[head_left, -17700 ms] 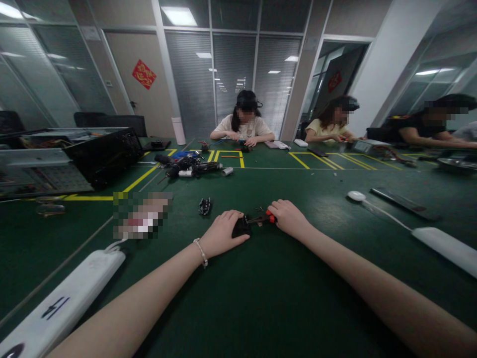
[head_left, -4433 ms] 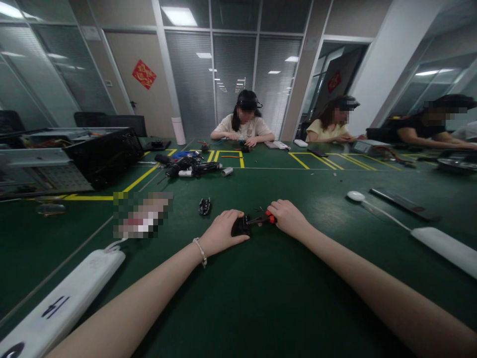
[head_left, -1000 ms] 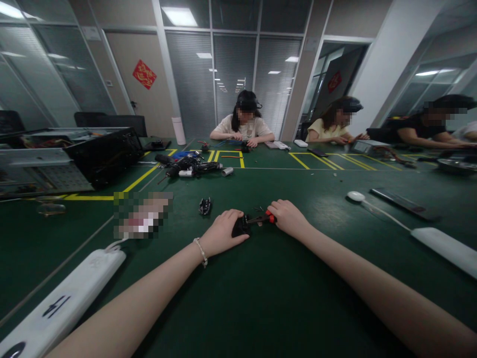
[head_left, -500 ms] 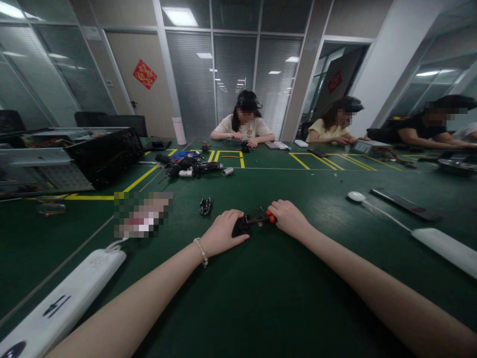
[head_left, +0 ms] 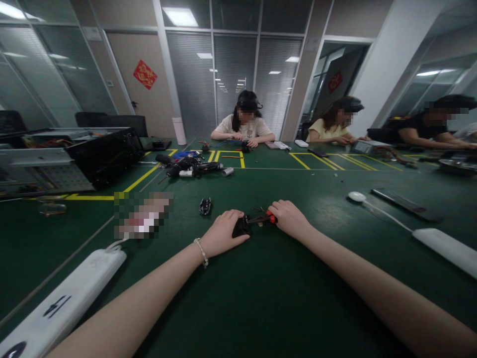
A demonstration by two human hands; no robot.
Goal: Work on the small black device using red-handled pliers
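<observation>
My left hand (head_left: 222, 231) lies curled over a small black part (head_left: 241, 227) on the green table mat (head_left: 246, 298), pressing it down. My right hand (head_left: 288, 218) is closed round a screwdriver with a red-tipped handle (head_left: 262, 218), whose shaft points left into the black part. A few tiny screws (head_left: 258, 209) lie just beyond the tool. A bead bracelet sits on my left wrist.
A second small black part (head_left: 204, 205) lies to the left. A white power strip (head_left: 61, 306) is near left, another white strip (head_left: 443, 248) with cable at right. Tools (head_left: 190, 166) and an open computer case (head_left: 74, 156) sit far left. Three people work across the table.
Nothing has visibly changed; both hands stay on the black part and the screwdriver. A person at the far right has shifted their hands a little.
</observation>
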